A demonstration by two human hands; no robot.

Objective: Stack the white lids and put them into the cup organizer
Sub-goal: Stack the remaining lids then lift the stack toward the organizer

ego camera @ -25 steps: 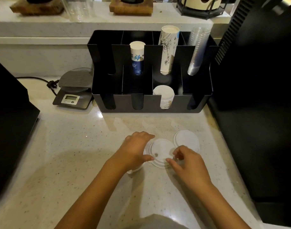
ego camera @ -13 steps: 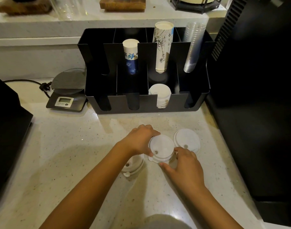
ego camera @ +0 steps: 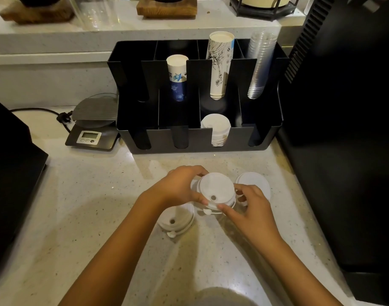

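Just below the frame's centre, both hands grip one white lid (ego camera: 216, 189) raised off the speckled desk (ego camera: 79, 206): the left hand (ego camera: 180, 186) pinches its left rim, the right hand (ego camera: 251, 208) its lower right edge (more lids seem nested beneath it, though that is hard to tell). Another lid (ego camera: 178, 219) lies on the desk under the left wrist, and a third (ego camera: 255, 181) lies right of the held one. Above centre stands the black cup organizer (ego camera: 195, 140), holding paper cups and clear cups, with a scale (ego camera: 94, 131) to its left.
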